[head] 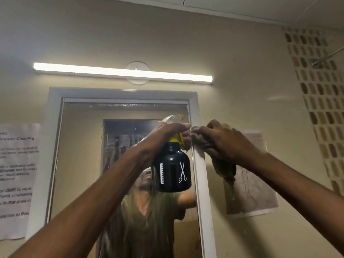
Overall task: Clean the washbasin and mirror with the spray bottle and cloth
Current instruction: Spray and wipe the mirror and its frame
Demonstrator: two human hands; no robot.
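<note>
Black spray bottle, yellow collar, white comb-and-scissors print; trigger seemingly translucent.

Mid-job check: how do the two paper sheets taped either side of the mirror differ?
The white paper sheet left of the mirror carries lines of printed text; the paper sheet right of the mirror looks grey, stained, with thin lines and no legible text. The left one is unobstructed; the right hand and cloth partly cover the right one. Both hang on the wall.
</note>
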